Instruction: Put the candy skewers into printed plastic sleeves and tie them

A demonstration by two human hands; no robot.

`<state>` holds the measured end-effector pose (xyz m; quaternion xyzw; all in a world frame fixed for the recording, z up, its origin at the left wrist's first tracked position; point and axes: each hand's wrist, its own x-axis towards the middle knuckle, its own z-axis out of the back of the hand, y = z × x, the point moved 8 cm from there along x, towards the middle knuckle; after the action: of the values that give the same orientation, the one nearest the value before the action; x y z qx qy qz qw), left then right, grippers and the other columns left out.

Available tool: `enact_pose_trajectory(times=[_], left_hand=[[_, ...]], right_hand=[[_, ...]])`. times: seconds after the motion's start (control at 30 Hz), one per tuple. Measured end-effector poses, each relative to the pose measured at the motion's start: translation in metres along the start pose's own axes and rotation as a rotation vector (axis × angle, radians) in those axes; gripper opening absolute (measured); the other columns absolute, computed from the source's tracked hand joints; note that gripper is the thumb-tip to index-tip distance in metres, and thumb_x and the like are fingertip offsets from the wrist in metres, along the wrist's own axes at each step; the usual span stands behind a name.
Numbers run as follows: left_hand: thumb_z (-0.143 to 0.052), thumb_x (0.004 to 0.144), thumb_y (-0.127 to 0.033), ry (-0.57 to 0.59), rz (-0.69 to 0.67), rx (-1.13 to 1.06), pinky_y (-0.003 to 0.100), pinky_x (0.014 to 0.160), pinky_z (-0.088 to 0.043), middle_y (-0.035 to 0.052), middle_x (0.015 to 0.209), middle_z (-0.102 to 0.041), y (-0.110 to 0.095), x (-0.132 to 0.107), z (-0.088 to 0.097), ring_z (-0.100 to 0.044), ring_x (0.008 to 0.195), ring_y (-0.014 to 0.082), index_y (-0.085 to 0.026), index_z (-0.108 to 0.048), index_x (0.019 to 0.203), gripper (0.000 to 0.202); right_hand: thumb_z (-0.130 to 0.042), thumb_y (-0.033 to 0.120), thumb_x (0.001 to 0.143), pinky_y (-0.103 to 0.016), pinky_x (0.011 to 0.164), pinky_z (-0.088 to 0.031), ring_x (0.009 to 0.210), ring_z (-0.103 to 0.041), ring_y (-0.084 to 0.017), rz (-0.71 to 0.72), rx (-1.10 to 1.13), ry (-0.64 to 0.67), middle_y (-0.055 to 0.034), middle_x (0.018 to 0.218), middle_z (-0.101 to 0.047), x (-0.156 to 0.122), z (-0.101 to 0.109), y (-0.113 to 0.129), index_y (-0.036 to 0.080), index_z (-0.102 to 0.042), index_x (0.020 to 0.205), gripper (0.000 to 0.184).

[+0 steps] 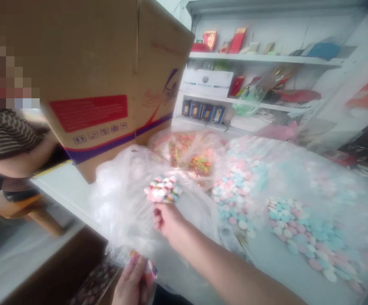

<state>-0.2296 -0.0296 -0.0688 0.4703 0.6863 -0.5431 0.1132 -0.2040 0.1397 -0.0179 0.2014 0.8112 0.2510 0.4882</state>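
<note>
My left hand (133, 279) is at the bottom, its fingers closed around a small colourful packet (149, 274) that is mostly hidden. Further up, my right hand (168, 220) reaches over a clear plastic bag (117, 212) with its fingers curled in. Right beyond those fingers is a cluster of round pink, white and brownish sweets (162, 189). Whether the fingers grip anything cannot be seen. Behind lies a bag of orange and gold wrapped sweets (199, 165). To the right, large clear bags hold pink, white and blue disc-shaped sweets (298, 224).
A tall cardboard box (107, 76) stands at the left on the white table (63, 186). Beyond it sits a person in a striped shirt (6, 135). White shelves (266, 59) with red boxes and bags line the back. Below the table's edge is an open carton (88, 254).
</note>
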Motion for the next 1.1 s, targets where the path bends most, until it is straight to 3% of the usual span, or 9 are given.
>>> enact_pose_trajectory(times=[0.1, 0.3, 0.43, 0.5, 0.63, 0.8, 0.9, 1.1], left_hand=[[-0.087, 0.064, -0.022, 0.068, 0.004, -0.004, 0.017, 0.034, -0.035, -0.0054, 0.052, -0.058, 0.0, 0.006, -0.002, -0.039, 0.033, 0.0042, -0.015, -0.063, 0.077, 0.028], [-0.079, 0.073, -0.01, 0.009, -0.013, 0.072, 0.025, 0.051, -0.055, 0.0037, 0.068, -0.07, -0.008, 0.002, 0.001, -0.063, 0.052, 0.0139, -0.015, -0.065, 0.088, 0.021], [-0.073, 0.079, -0.011, 0.064, -0.025, 0.049, 0.029, 0.058, -0.06, 0.0048, 0.073, -0.071, -0.015, -0.006, -0.006, -0.066, 0.057, 0.0154, -0.014, -0.065, 0.084, 0.011], [-0.073, 0.078, -0.011, 0.072, -0.008, 0.06, 0.03, 0.057, -0.06, 0.0053, 0.075, -0.071, -0.016, -0.01, -0.011, -0.067, 0.058, 0.0167, -0.013, -0.065, 0.085, 0.011], [-0.071, 0.081, -0.011, 0.083, 0.045, 0.0, 0.023, 0.046, -0.052, 0.003, 0.07, -0.068, -0.017, -0.021, -0.026, -0.064, 0.053, 0.0143, -0.015, -0.063, 0.081, 0.009], [-0.065, 0.087, -0.013, 0.145, 0.096, -0.121, 0.02, 0.041, -0.044, -0.0016, 0.066, -0.065, -0.009, -0.036, -0.054, -0.053, 0.044, 0.009, -0.019, -0.057, 0.075, 0.015], [-0.062, 0.09, -0.016, 0.132, 0.133, -0.083, 0.023, 0.042, -0.045, -0.0012, 0.065, -0.064, 0.002, -0.043, -0.066, -0.052, 0.043, 0.0098, -0.019, -0.06, 0.079, 0.012], [-0.058, 0.093, -0.018, 0.16, 0.16, 0.017, 0.024, 0.046, -0.048, 0.0001, 0.067, -0.065, 0.02, -0.061, -0.097, -0.058, 0.048, 0.0115, -0.018, -0.063, 0.084, 0.01]], right_hand=[[-0.042, 0.011, 0.093, -0.014, 0.039, -0.02, 0.034, -0.023, -0.002, -0.061, 0.022, 0.023, 0.01, 0.048, -0.037, 0.002, -0.006, 0.001, 0.019, -0.041, 0.064, 0.03], [-0.058, 0.013, 0.081, -0.017, 0.041, -0.019, 0.037, -0.025, -0.003, 0.044, -0.017, -0.004, 0.01, 0.048, -0.039, -0.006, 0.007, 0.007, 0.019, -0.043, 0.063, 0.024], [-0.062, 0.012, 0.07, -0.02, 0.046, -0.025, 0.044, -0.034, -0.006, 0.188, -0.122, 0.009, 0.008, 0.047, -0.044, -0.042, 0.041, 0.007, 0.019, -0.047, 0.058, 0.02], [-0.061, 0.017, 0.07, -0.021, 0.054, -0.033, 0.05, -0.043, -0.008, 0.385, -0.352, 0.059, 0.0063, 0.049, -0.047, -0.073, 0.06, 0.015, 0.019, -0.049, 0.056, 0.018], [-0.056, 0.033, 0.076, -0.025, 0.058, -0.039, 0.055, -0.05, -0.012, 0.397, -0.571, 0.129, 0.0026, 0.056, -0.056, -0.125, 0.114, -0.005, 0.02, -0.052, 0.059, 0.021], [-0.047, 0.038, 0.083, -0.025, 0.054, -0.04, 0.051, -0.053, -0.013, 0.401, -0.717, 0.065, 0.0026, 0.055, -0.056, -0.169, 0.18, -0.045, 0.023, -0.047, 0.061, 0.027], [-0.044, 0.033, 0.084, -0.024, 0.051, -0.036, 0.047, -0.05, -0.013, 0.509, -0.82, 0.027, 0.0037, 0.051, -0.054, -0.186, 0.196, -0.056, 0.024, -0.046, 0.06, 0.026], [-0.044, 0.02, 0.084, -0.022, 0.054, -0.033, 0.053, -0.052, -0.012, 0.792, -1.024, -0.113, 0.0039, 0.052, -0.054, -0.206, 0.206, -0.044, 0.021, -0.043, 0.057, 0.026]])
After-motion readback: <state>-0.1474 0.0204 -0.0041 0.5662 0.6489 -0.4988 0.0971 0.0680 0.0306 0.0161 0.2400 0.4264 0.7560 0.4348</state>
